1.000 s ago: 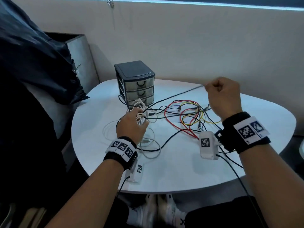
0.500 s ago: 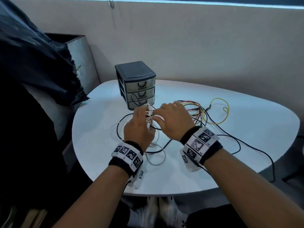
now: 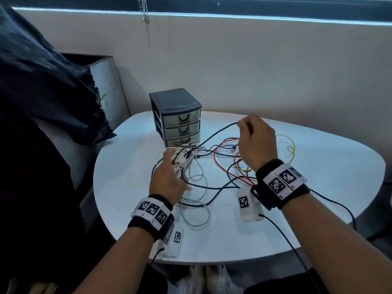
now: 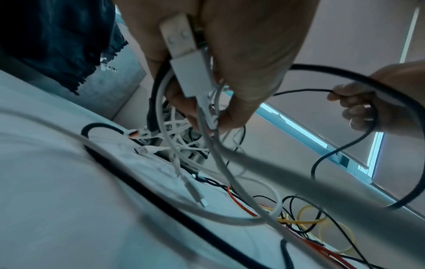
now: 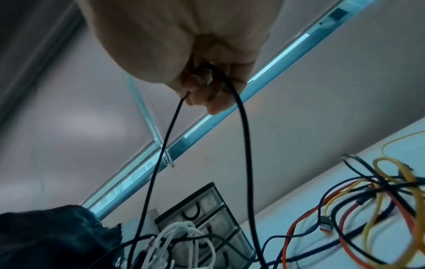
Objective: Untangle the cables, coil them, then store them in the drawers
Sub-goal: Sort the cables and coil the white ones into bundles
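Observation:
A tangle of cables lies on the white table (image 3: 331, 187) in front of a small grey three-drawer unit (image 3: 176, 117), whose drawers are all shut. My left hand (image 3: 172, 160) grips a bunch of white cables (image 3: 185, 161) just above the table; in the left wrist view a white USB plug (image 4: 184, 54) lies in its curled fingers (image 4: 230, 102). My right hand (image 3: 244, 126) is raised to the right and pinches a black cable (image 3: 218, 132), which runs tight down into the bunch. In the right wrist view that black cable (image 5: 243, 127) hangs from the fingertips (image 5: 207, 94). Red (image 3: 218, 166) and yellow (image 3: 292, 149) wires lie under the right hand.
A dark cloth (image 3: 42, 92) drapes over a grey bin (image 3: 110, 88) left of the table. The wall stands close behind the drawer unit, and a bead chain (image 3: 144, 11) hangs from the window. Thin black leads run from my wrist cameras over the table's near edge.
Half a second ago both hands met at the white bunch. My right hand has since risen up and right, drawing the black cable out. The left hand stays on the bunch.

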A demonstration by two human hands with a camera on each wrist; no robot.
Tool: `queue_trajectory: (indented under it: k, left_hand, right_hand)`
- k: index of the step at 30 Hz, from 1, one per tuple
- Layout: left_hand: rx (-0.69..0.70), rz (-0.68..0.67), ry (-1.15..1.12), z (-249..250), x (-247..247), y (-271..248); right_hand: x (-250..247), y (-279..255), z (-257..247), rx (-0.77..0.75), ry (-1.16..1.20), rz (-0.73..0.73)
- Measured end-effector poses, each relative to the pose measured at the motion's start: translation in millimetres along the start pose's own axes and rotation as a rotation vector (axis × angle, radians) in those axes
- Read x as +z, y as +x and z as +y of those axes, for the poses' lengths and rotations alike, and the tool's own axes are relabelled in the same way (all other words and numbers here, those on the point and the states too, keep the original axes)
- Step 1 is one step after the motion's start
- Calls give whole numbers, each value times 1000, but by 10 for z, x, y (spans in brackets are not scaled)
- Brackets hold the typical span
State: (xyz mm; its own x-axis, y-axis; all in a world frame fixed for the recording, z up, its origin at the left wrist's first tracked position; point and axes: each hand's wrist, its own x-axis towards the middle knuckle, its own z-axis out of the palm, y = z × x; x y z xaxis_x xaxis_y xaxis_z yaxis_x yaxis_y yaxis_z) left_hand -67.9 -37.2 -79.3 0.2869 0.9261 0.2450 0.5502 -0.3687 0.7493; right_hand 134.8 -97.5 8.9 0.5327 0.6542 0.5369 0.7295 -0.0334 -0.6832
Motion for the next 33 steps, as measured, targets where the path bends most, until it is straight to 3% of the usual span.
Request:
queue_trajectory:
  k: [4, 7, 9, 14, 16, 21, 26, 28, 31, 33]
  left_hand:
    - [0, 25, 86, -18, 8, 40]
    - [-79, 22, 118, 4, 28, 71]
    - [-97, 23, 119, 17, 40, 81]
    - [-12, -45, 141, 98, 133, 44]
    - [18, -94, 140, 147, 167, 20]
    - [30, -119, 49, 231, 145, -2]
    - [-123, -96, -229, 263, 49, 74]
    - [-167, -97, -302, 274, 15, 83]
    - [-145, -95, -350, 293, 31, 73]
    - [-117, -98, -310, 299, 54, 66]
  right_hand:
    - [-51, 82, 121, 85, -9, 85]
    - [-94, 114, 228, 146, -33, 47]
    - [-139, 112, 278, 133, -94, -90]
    - [-96, -81, 146, 49, -490, -704]
    - [-42, -167, 43, 28, -567, -778]
    - [164, -349, -253, -382, -553, -641]
    - [230, -458, -277, -621, -458, -436]
    - [256, -505, -217, -649, -482, -429]
    - [304, -520, -84, -542, -536, -481]
    - [315, -499, -28, -498, -451, -487]
